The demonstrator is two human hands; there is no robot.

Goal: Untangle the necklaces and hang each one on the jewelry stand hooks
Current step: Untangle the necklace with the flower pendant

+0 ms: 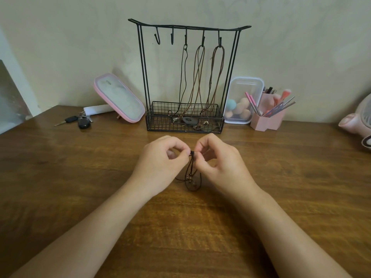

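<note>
A dark brown cord necklace with small beads hangs bunched between my hands, its lower loop touching the wooden table. My left hand and my right hand both pinch its top end between thumb and fingertips, almost touching each other. Behind them stands the black wire jewelry stand. A black cord necklace and two brown cord necklaces hang from its three right hooks, pendants lying in the base basket. The two left hooks are bare.
A pink-framed mirror leans left of the stand, with car keys beside it. To the right sit a clear box of makeup sponges, a pink brush holder and a pink object at the edge.
</note>
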